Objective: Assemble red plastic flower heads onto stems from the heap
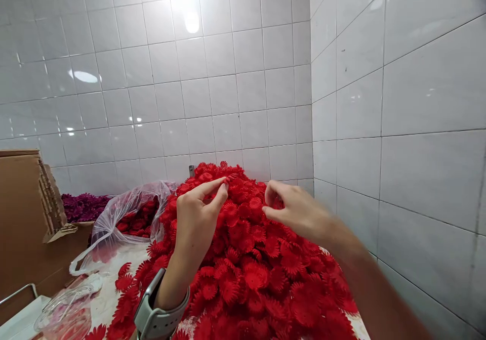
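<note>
A large heap of red artificial flower pieces with fringed petals fills the middle of the view. Above its left part is my left hand, a watch on its wrist, with thumb and index finger pinched on a small red piece. My right hand is over the heap's right side, apart from the left one. Its thumb and index finger are curved with a gap between their tips, and nothing shows in that gap. The other right fingers are partly hidden and slightly blurred.
To the left are a clear plastic bag with red pieces, purple flowers, a cardboard box and a clear plastic container. Tiled walls meet in a corner behind and to the right.
</note>
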### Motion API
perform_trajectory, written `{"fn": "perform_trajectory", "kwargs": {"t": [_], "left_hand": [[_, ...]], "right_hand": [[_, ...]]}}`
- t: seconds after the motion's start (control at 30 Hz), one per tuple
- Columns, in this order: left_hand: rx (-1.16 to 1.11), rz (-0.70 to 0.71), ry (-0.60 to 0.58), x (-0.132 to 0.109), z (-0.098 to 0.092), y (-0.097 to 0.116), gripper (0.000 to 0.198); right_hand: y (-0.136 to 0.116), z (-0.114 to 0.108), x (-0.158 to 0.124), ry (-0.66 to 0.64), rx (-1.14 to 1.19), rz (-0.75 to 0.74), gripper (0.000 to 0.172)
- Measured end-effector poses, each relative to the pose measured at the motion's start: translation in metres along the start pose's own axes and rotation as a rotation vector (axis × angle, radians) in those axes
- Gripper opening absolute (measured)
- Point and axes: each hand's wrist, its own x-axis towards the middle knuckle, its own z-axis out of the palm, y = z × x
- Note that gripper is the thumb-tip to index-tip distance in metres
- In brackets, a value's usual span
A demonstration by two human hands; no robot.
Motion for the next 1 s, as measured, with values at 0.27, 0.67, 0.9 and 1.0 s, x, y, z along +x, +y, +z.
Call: {"fn": "perform_trajectory", "kwargs": {"t": [0.27,0.67,0.9,1.0], "left_hand": [[-0.284,-0.045,-0.290,-0.002,-0.003,0.008,0.028],[-0.294,-0.017,-0.432,-0.004,-0.007,0.011,0.028],[-0.292,0.010,-0.406,-0.006,-0.008,0.014,0.025],[-0.291,0.034,-0.402,-0.006,-0.007,0.015,0.023]], "right_hand": [[-0.013,0.013,-0.008,0.088,0.469,-0.286,0.010],[-0.015,0.012,-0.007,0.082,0.824,-0.254,0.004],[-0.016,0.011,-0.007,0.087,0.901,-0.204,0.007],[-0.017,0.011,-0.007,0.092,0.906,-0.195,0.009]]}}
